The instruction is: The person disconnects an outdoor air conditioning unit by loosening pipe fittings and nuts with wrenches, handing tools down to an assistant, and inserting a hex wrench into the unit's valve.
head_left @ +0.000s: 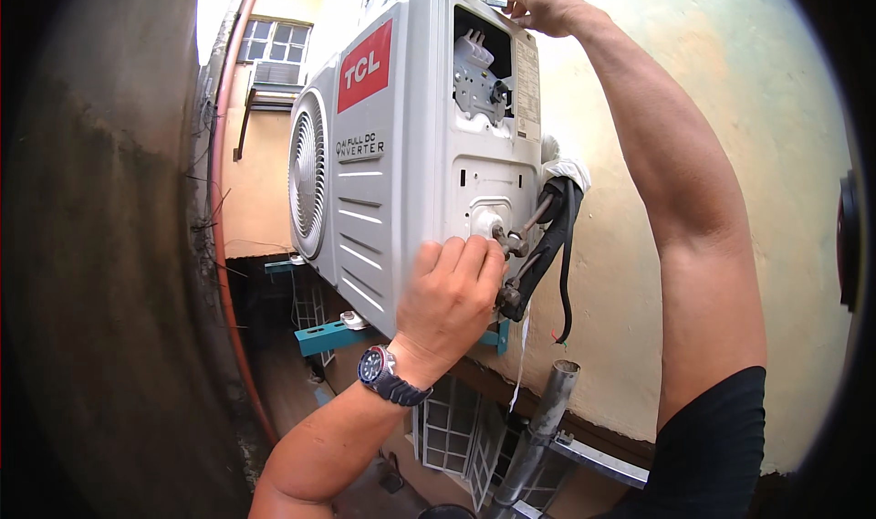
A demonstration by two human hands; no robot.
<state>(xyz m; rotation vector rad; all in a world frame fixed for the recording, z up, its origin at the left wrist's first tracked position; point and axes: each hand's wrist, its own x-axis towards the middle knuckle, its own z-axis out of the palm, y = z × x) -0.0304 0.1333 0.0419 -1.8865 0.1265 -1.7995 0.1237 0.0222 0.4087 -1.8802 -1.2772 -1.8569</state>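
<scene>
Curls the left grip (449,291), a bare hand, with fingers bunched narrow at the upper grey-brown metal service valve (516,243) on the side of a tall, pale-grey outdoor air-conditioning unit (420,154). Wears on that wrist a dark-strapped watch (370,366) with a round dial and a blue-and-red rim. Holds the right grip (547,10) high at the unit's top rear corner, fingers bent, near a small bluish-grey piece (495,1). Cannot fairly tell, with fingertips partly hidden or too small, whether pinching anything in either grip.

Mounted upright on teal slotted metal brackets (328,338), close beside a cream plastered wall (620,364). Has, on the unit's front, a round white slatted fan grille (308,172) and a red rectangular badge (365,65); above the valves, a dark rectangular opening with pale metal and wiring parts (479,81) exposed inside. Just below the upper valve, near the left grip, a second grey-brown metal valve (509,295). Running beside both, black-sleeved pipes (547,247) and a thin black cable (566,291) ending in bare coloured wires. Below the unit, slanting up, a round grey metal pole (552,405).
</scene>
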